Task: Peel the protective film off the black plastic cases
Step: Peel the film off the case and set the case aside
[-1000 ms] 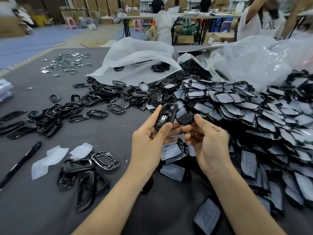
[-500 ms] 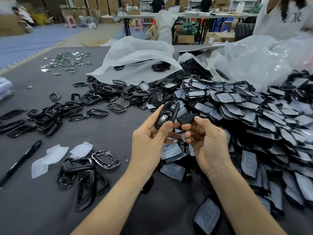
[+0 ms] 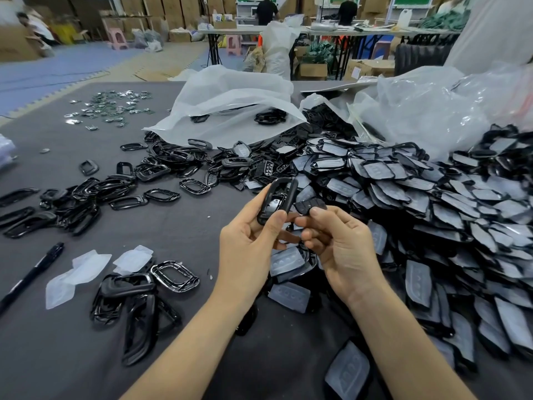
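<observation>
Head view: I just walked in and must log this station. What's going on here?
A person works at a grey table. The left hand grips a black case; the right hand pinches a small black piece beside it. A heap of film-covered cases lies to the right, peeled films and bare frames to the left.

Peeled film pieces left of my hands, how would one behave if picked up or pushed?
The peeled film pieces look thin and translucent, so one is probably floppy and very light. They lie crumpled, edges lifted off the grey table cover, so pinching an edge seems easy; a push would likely slide or flip it.
</observation>
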